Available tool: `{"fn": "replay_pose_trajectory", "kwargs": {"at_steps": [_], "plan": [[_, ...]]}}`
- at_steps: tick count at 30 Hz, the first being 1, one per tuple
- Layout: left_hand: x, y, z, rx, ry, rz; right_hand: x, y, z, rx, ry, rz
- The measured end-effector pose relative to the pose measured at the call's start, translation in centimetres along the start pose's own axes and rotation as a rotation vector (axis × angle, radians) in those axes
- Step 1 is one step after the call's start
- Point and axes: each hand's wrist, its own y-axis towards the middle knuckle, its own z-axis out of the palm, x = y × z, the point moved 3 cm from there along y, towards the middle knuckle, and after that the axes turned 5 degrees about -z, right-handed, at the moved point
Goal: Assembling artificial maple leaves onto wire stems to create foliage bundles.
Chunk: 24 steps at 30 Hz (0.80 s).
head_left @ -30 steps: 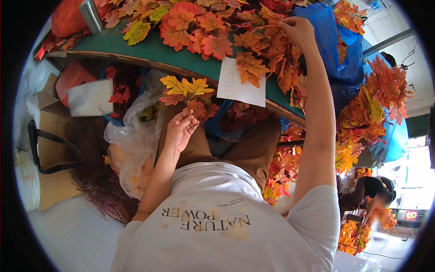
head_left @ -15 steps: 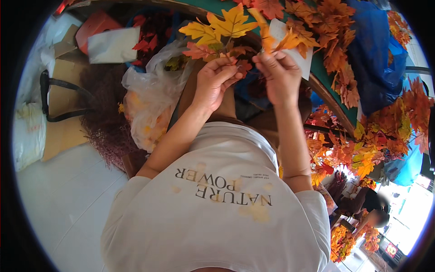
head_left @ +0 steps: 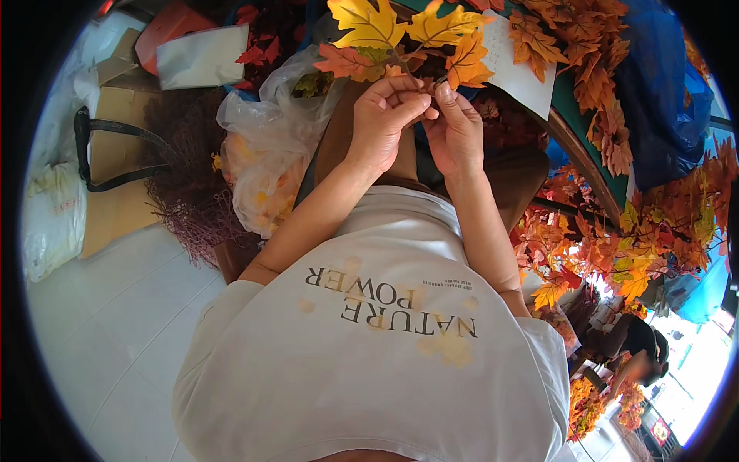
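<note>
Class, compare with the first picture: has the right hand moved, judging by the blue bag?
Yes. The right hand was beside the blue bag; now it is left of it, nearer the person's body, beside the left hand.

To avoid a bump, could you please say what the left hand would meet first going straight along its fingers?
Most likely the right hand, which looks very close, though depth is unclear.

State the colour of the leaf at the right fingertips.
The leaf is orange, clearest in the head view.
</note>
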Motion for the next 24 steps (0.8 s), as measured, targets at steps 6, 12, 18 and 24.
{"fn": "replay_pose_trajectory", "kwargs": {"at_steps": [6, 12, 18, 24], "plan": [[-0.1, 0.0, 0.1, 0.011, -0.006, 0.001, -0.4, 0.5, -0.8, 0.063, -0.042, 0.076], [0.2, 0.3, -0.1, 0.034, 0.01, -0.014, 0.0, 0.3, -0.4, 0.002, -0.026, 0.116], [0.3, 0.3, -0.2, 0.016, 0.008, -0.024, 0.0, 0.2, 0.0, -0.046, -0.055, 0.095], [0.6, 0.4, -0.4, 0.013, -0.015, -0.032, -0.3, 0.3, -0.5, -0.007, -0.045, 0.073]]}}
